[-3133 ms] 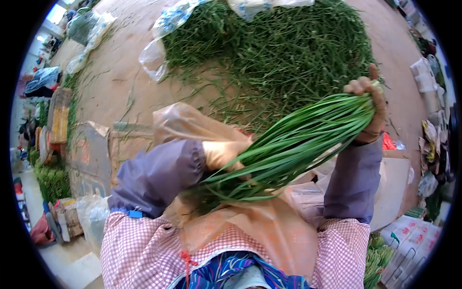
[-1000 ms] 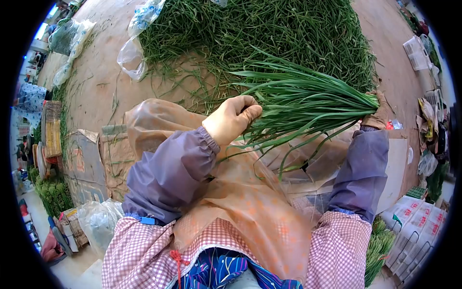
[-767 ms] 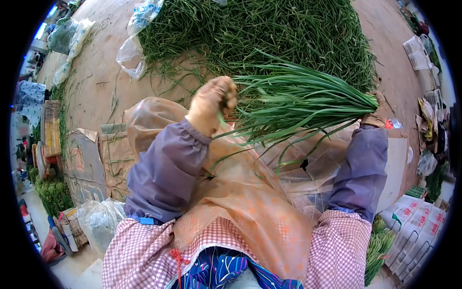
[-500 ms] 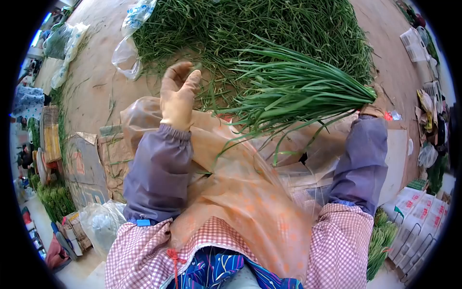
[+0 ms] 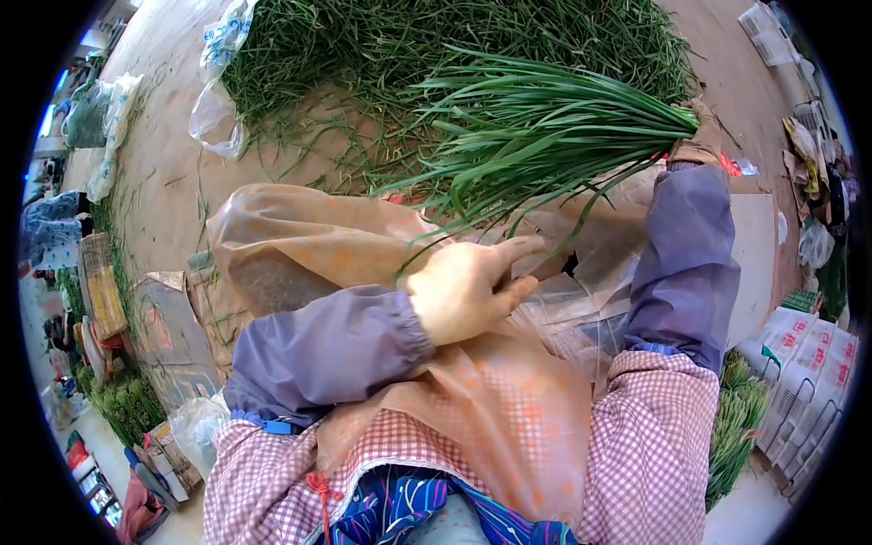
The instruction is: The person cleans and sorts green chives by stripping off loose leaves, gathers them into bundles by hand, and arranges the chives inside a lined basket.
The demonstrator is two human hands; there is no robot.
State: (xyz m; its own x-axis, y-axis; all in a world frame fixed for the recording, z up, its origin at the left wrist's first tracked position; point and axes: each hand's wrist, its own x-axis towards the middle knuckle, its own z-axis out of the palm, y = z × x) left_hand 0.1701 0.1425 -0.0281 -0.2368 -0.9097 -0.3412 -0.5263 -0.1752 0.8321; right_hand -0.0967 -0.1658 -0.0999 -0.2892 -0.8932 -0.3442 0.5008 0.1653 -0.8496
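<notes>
My right hand [image 5: 706, 136] is closed around the pale stem ends of a bundle of long green leaves [image 5: 554, 127], which fan out to the left. My left hand [image 5: 472, 289] is over my lap, just below the drooping leaf tips, with its thumb and forefinger apart and nothing visible between them. Beneath it a translucent orange-patterned apron [image 5: 509, 409] covers my lap and knees. Beyond the bundle lies a large pile of loose green stalks [image 5: 363, 45] on the brown floor.
Plastic bags [image 5: 218, 118] lie by the pile's left edge. Flattened cardboard [image 5: 168, 327] is at the left. White crates [image 5: 804, 381] stand at the lower right, beside more green bundles [image 5: 736, 427]. Stray stalks are scattered across the floor.
My left hand has moved from above the floor at the left back down over my lap. The bundle stays in my right hand and sits higher in view.
</notes>
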